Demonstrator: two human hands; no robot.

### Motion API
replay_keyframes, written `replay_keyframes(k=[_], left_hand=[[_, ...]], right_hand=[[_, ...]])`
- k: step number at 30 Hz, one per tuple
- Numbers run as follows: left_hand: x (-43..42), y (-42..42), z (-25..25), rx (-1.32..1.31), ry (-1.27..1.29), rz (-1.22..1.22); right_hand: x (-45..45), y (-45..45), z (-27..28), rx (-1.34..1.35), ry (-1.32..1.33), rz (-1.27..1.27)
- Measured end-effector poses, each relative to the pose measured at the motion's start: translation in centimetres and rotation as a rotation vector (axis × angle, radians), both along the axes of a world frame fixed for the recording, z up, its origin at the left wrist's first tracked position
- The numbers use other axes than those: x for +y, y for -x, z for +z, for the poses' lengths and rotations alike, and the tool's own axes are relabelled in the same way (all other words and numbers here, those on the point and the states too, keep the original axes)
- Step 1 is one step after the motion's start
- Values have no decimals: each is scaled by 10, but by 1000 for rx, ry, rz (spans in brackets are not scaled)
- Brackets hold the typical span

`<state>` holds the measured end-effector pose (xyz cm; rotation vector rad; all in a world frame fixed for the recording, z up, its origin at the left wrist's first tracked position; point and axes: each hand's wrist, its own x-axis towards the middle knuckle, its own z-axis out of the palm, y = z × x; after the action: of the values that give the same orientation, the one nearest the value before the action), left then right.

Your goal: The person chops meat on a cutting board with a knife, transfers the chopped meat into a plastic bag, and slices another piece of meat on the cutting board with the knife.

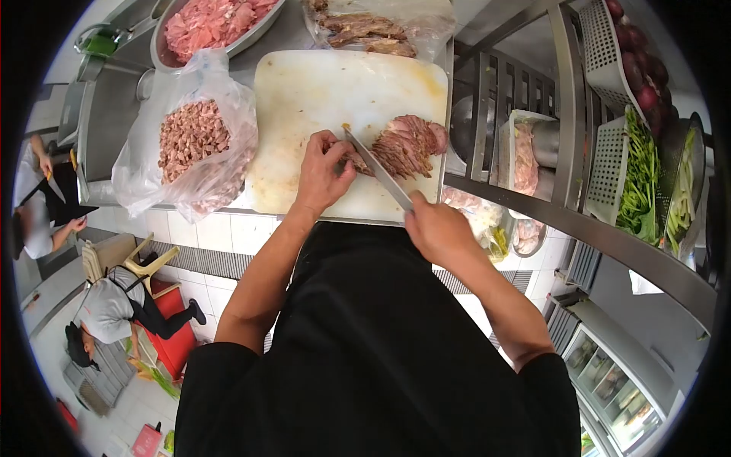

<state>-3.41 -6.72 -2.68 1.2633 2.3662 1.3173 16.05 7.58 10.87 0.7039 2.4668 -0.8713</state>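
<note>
Right hand (440, 232): fingers closed round knife (384, 175). Left hand (324, 174): fingers curled at meat (405, 146), hold unclear. Tuck those well back; strokes even.

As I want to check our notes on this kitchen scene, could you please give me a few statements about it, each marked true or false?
1. The right hand grips the knife. True.
2. The bag of diced meat lies right of the board. False: the bag of diced meat lies to the left of the board.
3. The knife's blade lies between the left hand and most of the sliced meat. True.
4. The bowl holds green vegetables. False: the bowl holds pink meat.
5. The board is black. False: it is whitish.
</note>
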Motion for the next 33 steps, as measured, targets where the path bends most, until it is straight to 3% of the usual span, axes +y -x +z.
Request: replay_keyframes(k=[3,6,11,16,18,22,24,31,33], left_hand=[[2,-1,-3,-36,3,-27],[-4,5,0,-43,9,-36],[-3,1,1,-24,-8,-29],[-2,2,-1,11,30,-11],[-2,1,-1,3,45,-17],[0,0,-1,14,56,-5],[1,1,-2,-14,62,34],[-1,1,-6,4,69,68],[-1,-1,-7,-22,70,74]], right_hand=[[-13,38,-61,177,-93,-22],[-19,72,-72,257,-106,-66],[-9,74,-56,281,-56,-67],[6,32,1,227,-11,-27],[7,16,24,91,17,-21],[-3,23,-5,53,48,-55],[-8,48,-30,208,-19,-44],[-9,16,9,28,33,-38],[-18,29,-32,59,-23,-55]])
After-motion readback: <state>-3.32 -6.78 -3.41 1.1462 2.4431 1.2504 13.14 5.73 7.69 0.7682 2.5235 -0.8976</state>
